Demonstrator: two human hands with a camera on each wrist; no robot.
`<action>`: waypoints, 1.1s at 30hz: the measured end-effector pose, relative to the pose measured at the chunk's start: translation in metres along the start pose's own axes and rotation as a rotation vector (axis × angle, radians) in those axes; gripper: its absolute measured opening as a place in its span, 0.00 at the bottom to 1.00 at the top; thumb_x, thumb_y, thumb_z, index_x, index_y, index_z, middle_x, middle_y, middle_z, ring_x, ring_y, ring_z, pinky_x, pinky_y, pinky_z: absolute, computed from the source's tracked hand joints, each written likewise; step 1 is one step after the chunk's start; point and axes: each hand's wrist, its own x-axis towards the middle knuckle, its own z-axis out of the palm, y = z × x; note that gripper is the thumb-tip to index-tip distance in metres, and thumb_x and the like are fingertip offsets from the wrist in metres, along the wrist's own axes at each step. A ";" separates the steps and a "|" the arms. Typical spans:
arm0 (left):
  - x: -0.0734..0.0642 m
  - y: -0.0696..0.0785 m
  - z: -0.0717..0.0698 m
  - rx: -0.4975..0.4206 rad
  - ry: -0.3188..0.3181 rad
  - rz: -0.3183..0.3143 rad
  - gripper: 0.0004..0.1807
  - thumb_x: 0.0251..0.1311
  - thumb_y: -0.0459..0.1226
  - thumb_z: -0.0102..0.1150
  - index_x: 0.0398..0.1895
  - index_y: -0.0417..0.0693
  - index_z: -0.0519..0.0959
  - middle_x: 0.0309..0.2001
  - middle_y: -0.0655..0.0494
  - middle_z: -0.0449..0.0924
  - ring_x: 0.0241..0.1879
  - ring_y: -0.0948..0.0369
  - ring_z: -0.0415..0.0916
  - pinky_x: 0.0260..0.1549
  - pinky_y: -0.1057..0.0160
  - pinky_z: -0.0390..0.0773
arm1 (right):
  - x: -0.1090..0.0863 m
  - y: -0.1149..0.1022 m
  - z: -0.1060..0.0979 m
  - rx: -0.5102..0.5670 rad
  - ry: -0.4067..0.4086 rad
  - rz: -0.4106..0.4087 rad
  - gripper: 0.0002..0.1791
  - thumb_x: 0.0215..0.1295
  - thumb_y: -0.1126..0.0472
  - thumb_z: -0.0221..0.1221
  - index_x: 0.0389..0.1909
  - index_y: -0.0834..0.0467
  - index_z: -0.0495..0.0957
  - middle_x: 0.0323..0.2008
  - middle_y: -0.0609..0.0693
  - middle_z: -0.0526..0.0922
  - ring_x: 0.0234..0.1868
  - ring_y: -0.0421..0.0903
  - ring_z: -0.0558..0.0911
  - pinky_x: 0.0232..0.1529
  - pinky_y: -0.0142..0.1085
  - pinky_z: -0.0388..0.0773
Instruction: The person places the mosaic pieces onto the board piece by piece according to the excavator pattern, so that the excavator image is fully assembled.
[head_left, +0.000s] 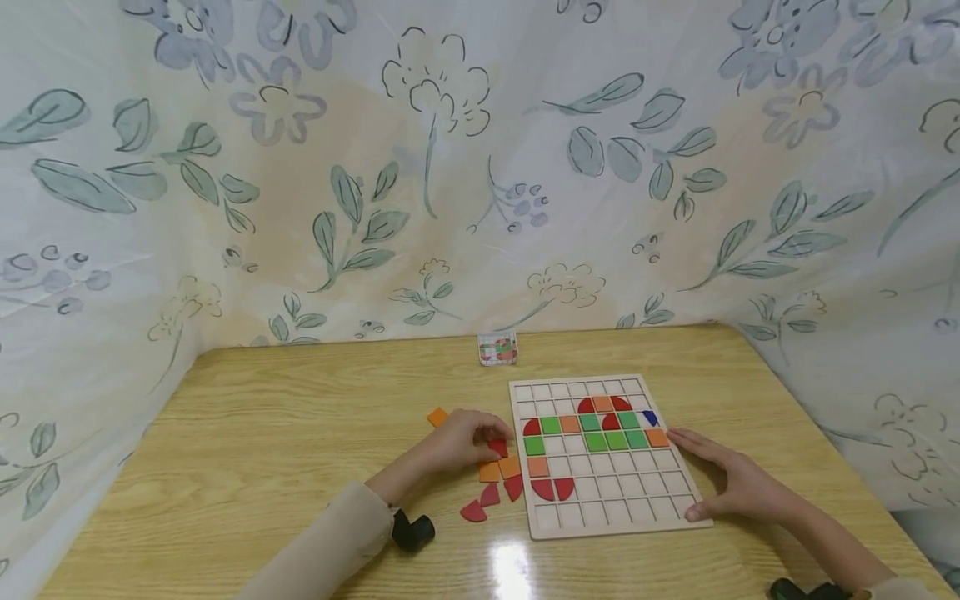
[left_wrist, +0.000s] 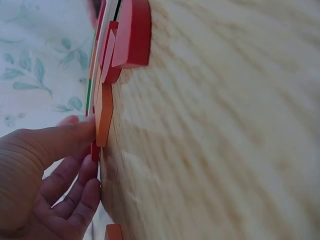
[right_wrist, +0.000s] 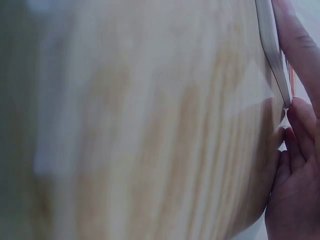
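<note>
My left hand (head_left: 459, 440) is low over the table just left of the grid board (head_left: 622, 500). Its thumb and curled fingers pinch a red quarter-circle tile (head_left: 498, 448); in the left wrist view the fingers (left_wrist: 85, 200) partly hide that tile. Orange square tiles (head_left: 490, 472) and several red quarter-circle tiles (head_left: 474, 511) lie close below this hand. Along the board's right edge rests my right hand (head_left: 738, 483), thumb on the near corner and fingers stretched along the side. Green, orange and red tiles fill some of the board's cells, and a blue piece (head_left: 650, 417) sits near its right edge.
A small pattern card (head_left: 498, 349) stands or lies at the back of the wooden table (head_left: 300, 433). Another orange tile (head_left: 437, 417) is behind the left hand. Floral cloth (head_left: 450, 167) hangs around the table's back and sides.
</note>
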 end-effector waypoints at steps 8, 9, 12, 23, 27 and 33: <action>0.003 0.010 -0.002 0.007 0.071 0.041 0.15 0.49 0.37 0.68 0.42 0.51 0.81 0.36 0.63 0.80 0.34 0.66 0.73 0.34 0.69 0.74 | 0.001 0.003 -0.001 -0.024 -0.001 0.013 0.54 0.35 0.46 0.73 0.68 0.54 0.60 0.65 0.62 0.61 0.60 0.13 0.45 0.50 0.08 0.41; 0.004 0.015 -0.002 0.007 0.067 0.045 0.15 0.48 0.37 0.68 0.42 0.51 0.81 0.36 0.63 0.81 0.34 0.66 0.73 0.34 0.69 0.74 | 0.000 0.003 -0.002 -0.026 -0.001 0.010 0.54 0.36 0.46 0.73 0.68 0.54 0.60 0.65 0.62 0.61 0.60 0.13 0.44 0.50 0.08 0.41; 0.010 0.029 0.005 0.020 0.047 0.074 0.16 0.48 0.37 0.68 0.42 0.50 0.81 0.37 0.63 0.82 0.34 0.67 0.73 0.34 0.71 0.73 | 0.000 0.003 -0.001 -0.024 0.003 0.004 0.54 0.36 0.47 0.73 0.67 0.54 0.60 0.65 0.62 0.61 0.60 0.13 0.45 0.50 0.08 0.41; 0.040 0.077 0.055 0.247 -0.007 0.147 0.13 0.50 0.39 0.67 0.41 0.56 0.82 0.36 0.71 0.82 0.31 0.76 0.72 0.29 0.80 0.69 | 0.001 0.006 0.001 -0.021 -0.017 0.050 0.54 0.36 0.45 0.72 0.68 0.51 0.58 0.66 0.63 0.60 0.59 0.13 0.44 0.53 0.11 0.41; 0.048 0.089 0.071 0.306 -0.064 0.136 0.13 0.50 0.40 0.67 0.41 0.59 0.81 0.37 0.72 0.81 0.31 0.77 0.71 0.30 0.80 0.67 | 0.002 0.005 0.001 -0.021 -0.015 0.035 0.54 0.37 0.46 0.72 0.68 0.52 0.59 0.65 0.62 0.61 0.60 0.14 0.45 0.53 0.11 0.42; 0.057 0.094 0.086 0.327 -0.080 0.140 0.11 0.50 0.39 0.66 0.39 0.60 0.81 0.37 0.71 0.81 0.32 0.77 0.72 0.31 0.80 0.67 | 0.002 0.002 0.000 -0.005 -0.016 0.020 0.53 0.37 0.47 0.72 0.68 0.53 0.59 0.65 0.62 0.61 0.60 0.15 0.45 0.51 0.09 0.40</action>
